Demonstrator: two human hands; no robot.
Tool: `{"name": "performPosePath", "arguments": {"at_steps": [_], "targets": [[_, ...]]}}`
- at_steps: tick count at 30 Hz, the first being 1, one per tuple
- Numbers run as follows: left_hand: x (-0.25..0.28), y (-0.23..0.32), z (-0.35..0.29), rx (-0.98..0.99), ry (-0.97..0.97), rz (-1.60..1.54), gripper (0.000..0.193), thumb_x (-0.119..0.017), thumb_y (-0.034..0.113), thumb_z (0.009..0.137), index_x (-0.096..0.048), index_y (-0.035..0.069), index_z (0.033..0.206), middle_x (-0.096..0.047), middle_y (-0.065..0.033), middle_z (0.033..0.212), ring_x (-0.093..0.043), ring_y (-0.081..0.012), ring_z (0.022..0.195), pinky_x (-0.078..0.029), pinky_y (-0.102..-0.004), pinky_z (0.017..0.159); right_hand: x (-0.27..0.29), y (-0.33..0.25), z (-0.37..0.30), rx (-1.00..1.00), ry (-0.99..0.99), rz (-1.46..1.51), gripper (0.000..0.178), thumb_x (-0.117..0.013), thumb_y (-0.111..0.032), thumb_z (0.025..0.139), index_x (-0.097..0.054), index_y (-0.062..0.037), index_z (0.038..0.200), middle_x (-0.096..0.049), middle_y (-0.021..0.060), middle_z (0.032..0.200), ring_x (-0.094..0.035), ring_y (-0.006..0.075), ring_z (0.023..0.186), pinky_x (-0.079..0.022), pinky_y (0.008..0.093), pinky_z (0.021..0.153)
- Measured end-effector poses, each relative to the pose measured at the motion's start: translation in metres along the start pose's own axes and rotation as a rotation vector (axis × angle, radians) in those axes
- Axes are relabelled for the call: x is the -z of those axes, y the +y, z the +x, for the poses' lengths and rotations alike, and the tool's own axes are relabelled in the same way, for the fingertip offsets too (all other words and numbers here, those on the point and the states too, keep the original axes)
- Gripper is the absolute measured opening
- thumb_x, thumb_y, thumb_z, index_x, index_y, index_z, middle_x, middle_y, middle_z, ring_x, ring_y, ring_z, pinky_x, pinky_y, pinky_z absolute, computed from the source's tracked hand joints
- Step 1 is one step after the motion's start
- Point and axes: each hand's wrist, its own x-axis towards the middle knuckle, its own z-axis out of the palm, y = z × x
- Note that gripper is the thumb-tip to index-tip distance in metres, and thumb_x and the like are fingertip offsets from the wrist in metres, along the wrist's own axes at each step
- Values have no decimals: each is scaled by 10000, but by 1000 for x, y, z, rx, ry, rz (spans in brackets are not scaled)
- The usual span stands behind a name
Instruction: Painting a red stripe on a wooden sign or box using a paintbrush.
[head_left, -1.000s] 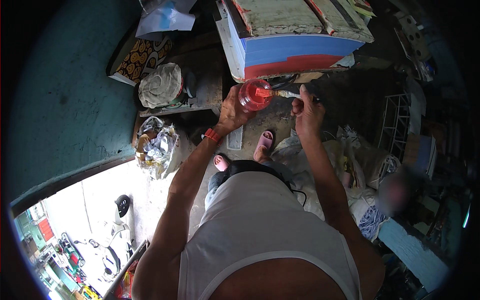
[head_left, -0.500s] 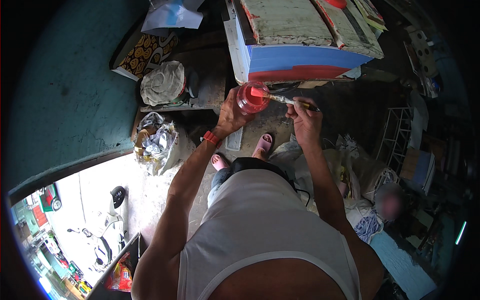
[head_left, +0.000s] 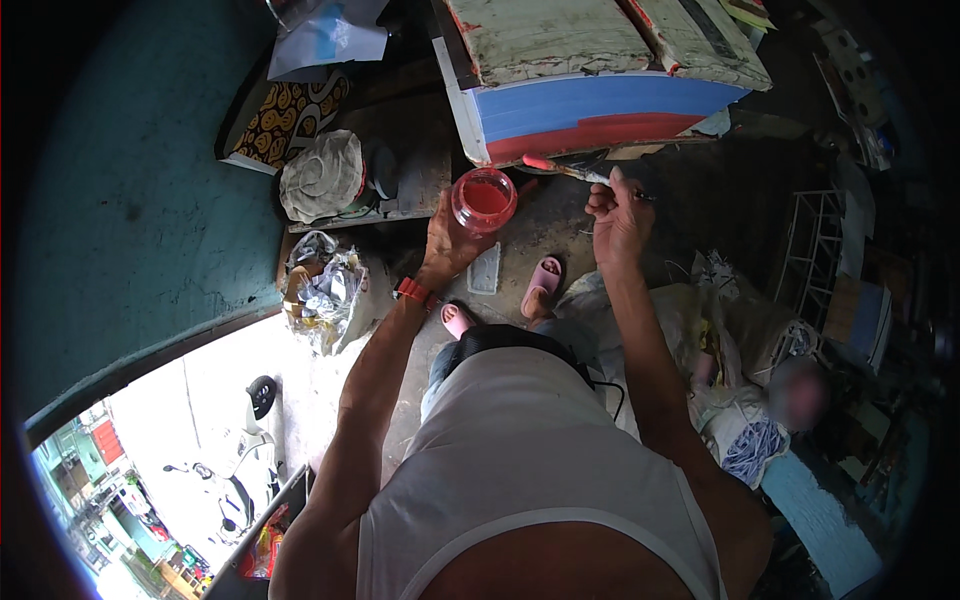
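Observation:
My left hand (head_left: 450, 245) is closed around a clear jar (head_left: 484, 200) of red paint, its open mouth facing up. Between the fingers of my right hand (head_left: 622, 218) is a paintbrush (head_left: 585, 174), held by its pale, paint-stained handle and pointing left. Red paint coats the bristles, which are just below the near edge of a large box (head_left: 610, 112). That box's front panel is blue above and red below, the red band tapering toward the left. Whether the bristles touch the panel, I cannot tell. The box's worn, cream-coloured top has red smears along its edges.
A low wooden bench (head_left: 415, 150) at left bears a folded grey cloth (head_left: 322, 175). Below it stands a bag of crumpled scrap (head_left: 327, 290). Several sacks (head_left: 745, 440) lie at right near a metal rack (head_left: 808, 250). Outside the doorway, a white scooter (head_left: 250, 455) is parked.
The brush has come out of the jar and moved right and up toward the box's lower edge. The jar has shifted slightly left. My head view has turned a little.

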Motion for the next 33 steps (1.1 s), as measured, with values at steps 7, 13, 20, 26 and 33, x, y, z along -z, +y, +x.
{"name": "performPosePath", "arguments": {"at_steps": [7,13,20,26,33], "targets": [[30,20,-36,-32,17,485,836,-897,211,596,-445,42,1279,-607,-150,1207,-616,-285,1111,-501,-380,949,-14,17,34,135,179,58,157,-729,-103,863,-588,-34,862,-672,125,760,-689,187,643,-600,293,571],[51,31,-76,28,21,430,814,-891,203,605,-452,38,1271,-612,-145,1198,-620,-268,1098,-505,-371,944,16,12,12,493,278,-25,131,-680,-52,892,-594,25,953,-676,164,841,-701,212,738,-621,332,674],[74,25,-107,23,-15,526,804,-896,257,617,-467,35,1259,-614,-145,1191,-619,-272,1090,-504,-376,926,-14,84,-7,994,249,-515,170,-685,29,868,-612,50,1020,-682,136,941,-689,210,803,-573,327,699],[108,4,-137,3,-37,474,833,-917,257,622,-471,43,1293,-609,-120,1212,-613,-256,1092,-513,-385,935,-62,130,-55,1111,14,-702,177,-686,61,839,-623,4,994,-685,130,907,-697,223,798,-553,316,679],[139,4,-172,93,-44,410,825,-909,185,617,-466,40,1297,-608,-122,1208,-616,-249,1094,-514,-378,942,1,81,15,1176,468,-686,154,-669,52,850,-631,9,993,-672,136,910,-672,227,767,-532,335,675]]}}
